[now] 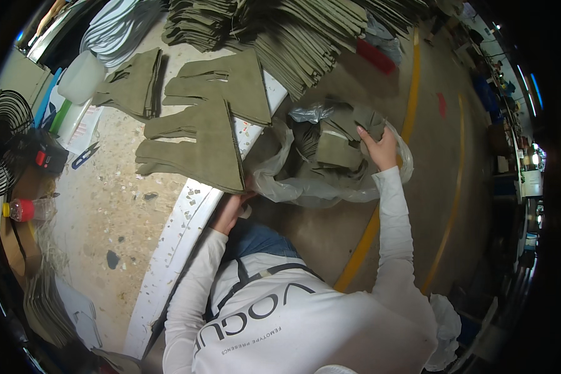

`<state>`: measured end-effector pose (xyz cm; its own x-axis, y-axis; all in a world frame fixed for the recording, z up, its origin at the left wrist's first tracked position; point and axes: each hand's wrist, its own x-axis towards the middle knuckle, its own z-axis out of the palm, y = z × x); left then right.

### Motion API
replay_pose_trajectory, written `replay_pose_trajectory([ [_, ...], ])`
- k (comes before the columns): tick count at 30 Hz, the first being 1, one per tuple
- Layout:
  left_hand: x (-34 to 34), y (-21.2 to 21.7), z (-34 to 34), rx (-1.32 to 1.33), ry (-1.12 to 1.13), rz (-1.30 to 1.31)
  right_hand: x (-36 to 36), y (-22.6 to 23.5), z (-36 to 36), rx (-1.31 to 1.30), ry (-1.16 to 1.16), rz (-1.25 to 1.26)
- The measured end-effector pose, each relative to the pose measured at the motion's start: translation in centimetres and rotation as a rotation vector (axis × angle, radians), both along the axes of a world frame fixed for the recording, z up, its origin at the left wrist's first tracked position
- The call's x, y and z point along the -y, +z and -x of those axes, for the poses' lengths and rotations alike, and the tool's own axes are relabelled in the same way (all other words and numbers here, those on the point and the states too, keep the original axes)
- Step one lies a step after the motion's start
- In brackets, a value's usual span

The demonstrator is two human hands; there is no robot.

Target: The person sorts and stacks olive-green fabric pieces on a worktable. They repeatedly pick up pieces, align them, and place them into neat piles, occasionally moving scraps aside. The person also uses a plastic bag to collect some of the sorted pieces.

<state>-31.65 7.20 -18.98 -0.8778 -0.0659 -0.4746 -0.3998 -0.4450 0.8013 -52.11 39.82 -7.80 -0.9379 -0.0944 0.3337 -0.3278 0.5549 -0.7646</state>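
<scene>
My right hand (383, 148) reaches into a clear plastic bag (330, 194) beside the table. Its thumb presses on olive cut pieces (369, 119), with the other fingers mostly hidden behind. More folded olive pieces (336, 149) lie inside the bag. My left hand (229, 210) is at the table's edge, next to the bag's near left rim; its fingers are largely hidden. Just above it, a stack of olive glove-shaped pieces (199, 146) overhangs the edge. Two similar stacks lie farther back, one in the middle (230, 81) and one at the left (134, 81).
Large piles of olive pieces (299, 37) and white pieces (115, 31) cover the table's far end. At left are a black fan (6, 140), thread snips (85, 156) and a bottle (31, 210). Yellow lines (411, 93) mark the floor at right.
</scene>
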Motion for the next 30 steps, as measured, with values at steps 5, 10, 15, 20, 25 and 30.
replay_pose_trajectory([
  [5, -0.6, -0.4, 0.3, -0.007, -0.021, -0.003, 2.2, 7.3, -3.4, 0.255, 0.082, 0.241],
  [10, -0.7, -0.4, 0.3, 0.079, 0.028, -0.043, 4.1, 14.7, -6.7, 0.13, 0.251, 0.373],
  [15, -0.5, 2.1, -1.3, 0.161, 0.023, 0.093, 5.7, 20.5, -8.6, -0.082, 0.353, 0.419],
  [20, 0.9, 9.3, -7.2, -0.045, -0.259, 0.301, 7.8, 24.7, -10.9, 0.001, 0.614, 0.525],
  [25, 4.6, 18.1, -13.7, -0.3, -0.237, 0.19, 15.2, 24.9, -11.6, 0.279, 1.403, 0.803],
  [30, 11.1, 23.3, -19.2, -0.429, 0.384, 0.245, 27.5, 23.3, -15.7, 0.23, 1.829, 0.582],
])
